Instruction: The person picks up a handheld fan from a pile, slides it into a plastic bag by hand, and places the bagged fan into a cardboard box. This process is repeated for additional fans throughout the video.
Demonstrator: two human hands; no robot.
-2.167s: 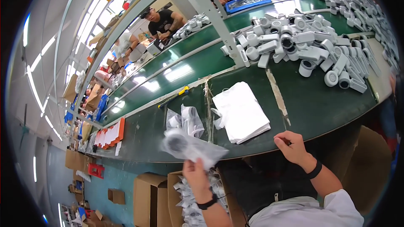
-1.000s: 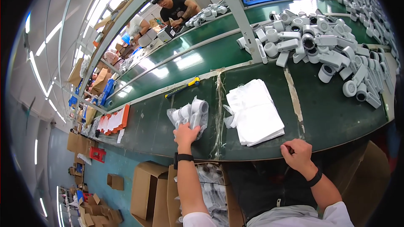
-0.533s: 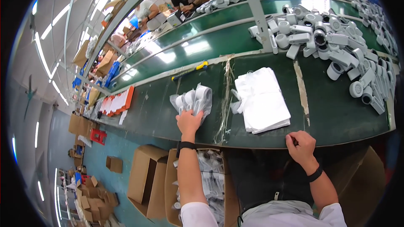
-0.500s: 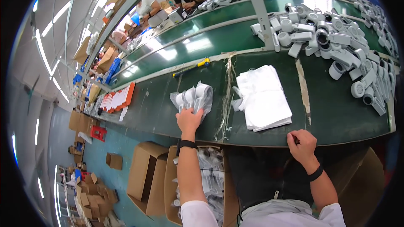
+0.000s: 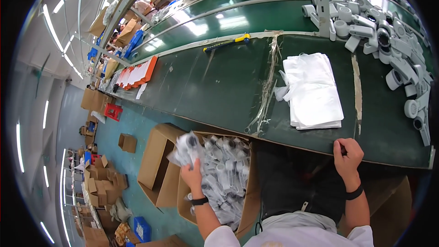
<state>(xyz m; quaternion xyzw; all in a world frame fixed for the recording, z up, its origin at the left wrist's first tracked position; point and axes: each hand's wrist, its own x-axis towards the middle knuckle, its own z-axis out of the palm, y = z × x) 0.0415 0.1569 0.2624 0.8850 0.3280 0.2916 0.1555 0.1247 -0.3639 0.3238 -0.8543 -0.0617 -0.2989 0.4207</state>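
My left hand is closed on a clear plastic bag with white round-headed plastic parts in it. It holds this bag above the left rim of an open cardboard carton. Many similar bagged white parts fill the carton. Curled into a fist, my right hand rests at the front edge of the green worktable, with nothing seen in it. Beyond that hand lies a stack of thin white sheets or bags.
Loose white round-headed parts are heaped at the far right. A yellow-and-blue tool lies along the table's back edge, near a metal post. Orange-and-white flat boxes stand at left. Another open carton adjoins the filled one.
My left hand has carried the bagged white parts off the tabletop, down and leftward to over the carton. My right hand stays in a fist by the table edge. The view has shifted.
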